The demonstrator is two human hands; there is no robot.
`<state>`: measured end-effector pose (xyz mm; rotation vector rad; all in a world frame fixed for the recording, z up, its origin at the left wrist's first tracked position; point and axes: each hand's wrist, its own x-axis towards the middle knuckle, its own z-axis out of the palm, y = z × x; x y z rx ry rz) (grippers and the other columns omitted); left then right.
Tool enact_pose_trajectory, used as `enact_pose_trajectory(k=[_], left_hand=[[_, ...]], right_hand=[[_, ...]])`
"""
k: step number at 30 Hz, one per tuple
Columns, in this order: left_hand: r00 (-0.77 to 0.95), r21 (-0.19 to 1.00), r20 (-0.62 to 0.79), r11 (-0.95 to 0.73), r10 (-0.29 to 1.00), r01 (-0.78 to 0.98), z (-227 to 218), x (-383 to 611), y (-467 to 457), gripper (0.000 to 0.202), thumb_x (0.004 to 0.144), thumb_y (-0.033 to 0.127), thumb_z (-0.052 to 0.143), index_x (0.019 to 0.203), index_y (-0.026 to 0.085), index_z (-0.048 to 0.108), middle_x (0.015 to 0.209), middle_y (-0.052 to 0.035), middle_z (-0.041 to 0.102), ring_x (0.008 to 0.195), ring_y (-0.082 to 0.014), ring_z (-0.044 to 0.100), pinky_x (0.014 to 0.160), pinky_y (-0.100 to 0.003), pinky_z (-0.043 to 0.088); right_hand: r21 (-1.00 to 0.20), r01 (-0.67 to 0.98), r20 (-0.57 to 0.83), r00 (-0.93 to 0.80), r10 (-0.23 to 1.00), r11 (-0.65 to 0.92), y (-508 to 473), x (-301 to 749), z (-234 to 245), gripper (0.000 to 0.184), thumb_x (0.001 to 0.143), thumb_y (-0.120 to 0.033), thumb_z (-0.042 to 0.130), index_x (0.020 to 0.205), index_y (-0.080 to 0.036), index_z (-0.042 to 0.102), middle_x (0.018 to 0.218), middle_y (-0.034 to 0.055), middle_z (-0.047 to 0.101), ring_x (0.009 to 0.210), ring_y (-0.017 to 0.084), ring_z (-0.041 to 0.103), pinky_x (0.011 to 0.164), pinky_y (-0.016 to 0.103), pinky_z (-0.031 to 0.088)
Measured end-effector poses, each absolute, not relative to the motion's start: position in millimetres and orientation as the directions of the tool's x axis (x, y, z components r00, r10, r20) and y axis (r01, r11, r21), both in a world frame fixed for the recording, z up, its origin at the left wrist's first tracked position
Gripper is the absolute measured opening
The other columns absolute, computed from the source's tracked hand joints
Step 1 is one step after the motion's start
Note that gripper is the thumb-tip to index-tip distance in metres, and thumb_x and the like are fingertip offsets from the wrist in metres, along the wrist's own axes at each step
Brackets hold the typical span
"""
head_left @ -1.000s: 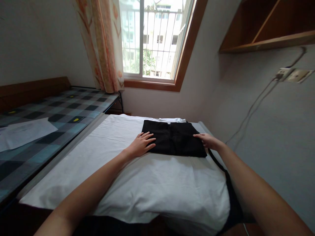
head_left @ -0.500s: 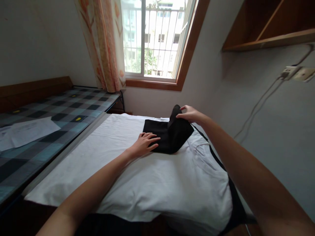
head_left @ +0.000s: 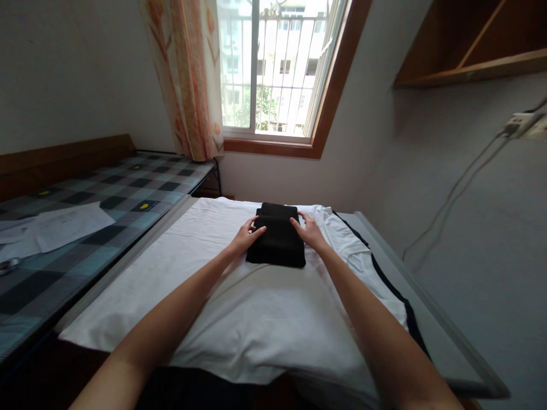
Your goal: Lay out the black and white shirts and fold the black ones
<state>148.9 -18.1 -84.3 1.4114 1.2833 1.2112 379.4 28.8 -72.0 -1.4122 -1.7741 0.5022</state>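
A black garment (head_left: 277, 236), folded into a narrow stack, lies on the white sheet (head_left: 256, 307) that covers the table. My left hand (head_left: 247, 236) rests on the garment's left edge with its fingers stretched flat. My right hand (head_left: 308, 232) lies on the right edge, fingers also spread and flat. Neither hand grips the cloth.
A white garment with a dark trim (head_left: 376, 267) lies under and to the right of the black one. A bed with a checked cover (head_left: 106, 196) and white paper (head_left: 60, 225) stands to the left. Window (head_left: 277, 68), curtain (head_left: 188, 80), wall shelf (head_left: 470, 40) and cables (head_left: 453, 193) lie beyond.
My right hand lifted the right half of the black garment and folded it over the left half. Both hands now press the narrower stack. The view shifted slightly.
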Motion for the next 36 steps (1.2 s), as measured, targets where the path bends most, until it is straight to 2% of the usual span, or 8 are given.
enact_pose_trajectory(k=[5, 11, 16, 22, 25, 28, 32, 36], left_hand=[[-0.015, 0.938, 0.277, -0.267, 0.961, 0.223, -76.3, 158.4, -30.0, 0.055, 0.072, 0.018, 0.060, 0.126, 0.024, 0.055, 0.103, -0.0041, 0.060, 0.076, -0.0128, 0.058, 0.065, -0.024, 0.050], [-0.040, 0.942, 0.036, -0.021, 0.999, 0.336, -82.5, 150.2, -21.7, 0.046, 0.074, 0.015, 0.055, 0.120, 0.022, 0.058, 0.082, -0.0007, 0.057, 0.065, -0.0131, 0.058, 0.061, -0.025, 0.050], [-0.072, 0.860, 0.223, -0.161, 0.972, 0.485, -92.4, 141.8, -11.2, 0.034, 0.080, 0.023, 0.058, 0.112, 0.022, 0.067, 0.098, -0.0059, 0.060, 0.075, -0.0146, 0.059, 0.078, -0.032, 0.053], [0.019, 0.802, 0.291, -0.255, 0.957, 0.540, -102.0, 134.1, -3.6, 0.041, 0.083, 0.030, 0.059, 0.122, 0.020, 0.063, 0.097, -0.0070, 0.062, 0.074, -0.0149, 0.059, 0.073, -0.031, 0.054], [-0.011, 0.780, 0.304, -0.242, 0.953, 0.577, -104.2, 132.7, -2.9, 0.047, 0.086, 0.039, 0.058, 0.127, 0.017, 0.060, 0.103, -0.0101, 0.063, 0.077, -0.0165, 0.061, 0.078, -0.033, 0.053], [-0.009, 0.746, 0.302, -0.231, 0.953, 0.624, -105.5, 134.7, -4.7, 0.048, 0.089, 0.041, 0.055, 0.131, 0.018, 0.057, 0.113, -0.0126, 0.064, 0.094, -0.0225, 0.063, 0.090, -0.039, 0.050], [0.017, 0.658, 0.313, -0.230, 0.950, 0.717, -106.7, 138.1, -9.5, 0.046, 0.093, 0.036, 0.049, 0.137, 0.027, 0.051, 0.132, -0.0085, 0.059, 0.123, -0.0264, 0.053, 0.105, -0.047, 0.038], [0.048, 0.626, 0.308, -0.240, 0.950, 0.742, -106.0, 132.4, -15.0, 0.046, 0.094, 0.036, 0.046, 0.140, 0.028, 0.049, 0.135, -0.0062, 0.058, 0.125, -0.0245, 0.052, 0.106, -0.044, 0.037]], right_hand=[[-0.792, 0.521, 0.323, -0.083, 0.943, 0.318, 20.2, 373.7, -105.3, 0.071, 0.087, -0.062, 0.045, 0.140, -0.015, 0.046, 0.144, 0.0146, 0.047, 0.136, 0.026, 0.039, 0.115, 0.041, 0.026], [-0.802, 0.513, 0.291, -0.109, 0.950, 0.305, 16.3, 366.5, -105.5, 0.077, 0.083, -0.065, 0.049, 0.144, -0.019, 0.043, 0.152, 0.0128, 0.035, 0.144, 0.026, 0.025, 0.118, 0.042, 0.020], [-0.808, 0.507, 0.276, -0.124, 0.953, 0.300, 6.9, 361.4, -105.3, 0.073, 0.080, -0.060, 0.057, 0.143, -0.025, 0.046, 0.159, 0.0087, 0.020, 0.147, 0.028, 0.013, 0.119, 0.044, 0.015], [-0.807, 0.497, 0.332, -0.064, 0.941, 0.319, 3.0, 357.7, -110.2, 0.070, 0.078, -0.056, 0.059, 0.139, -0.021, 0.049, 0.152, 0.0122, 0.032, 0.143, 0.028, 0.024, 0.117, 0.044, 0.021], [-0.839, 0.457, 0.338, 0.013, 0.941, 0.295, 7.9, 363.0, -112.4, 0.070, 0.082, -0.056, 0.053, 0.137, -0.015, 0.049, 0.141, 0.0169, 0.047, 0.135, 0.027, 0.038, 0.114, 0.043, 0.028], [-0.885, 0.397, 0.281, 0.041, 0.959, 0.242, 11.6, 367.4, -116.3, 0.068, 0.083, -0.055, 0.051, 0.139, -0.015, 0.046, 0.136, 0.0161, 0.053, 0.128, 0.026, 0.047, 0.109, 0.043, 0.036], [-0.877, 0.406, 0.305, 0.055, 0.951, 0.257, 8.4, 364.5, -120.3, 0.063, 0.085, -0.050, 0.050, 0.139, -0.018, 0.046, 0.143, 0.0125, 0.049, 0.134, 0.025, 0.042, 0.113, 0.042, 0.031], [-0.841, 0.460, 0.356, 0.070, 0.932, 0.286, 3.0, 354.2, -118.7, 0.062, 0.086, -0.046, 0.048, 0.140, -0.017, 0.047, 0.144, 0.0112, 0.049, 0.137, 0.025, 0.038, 0.115, 0.042, 0.029]])
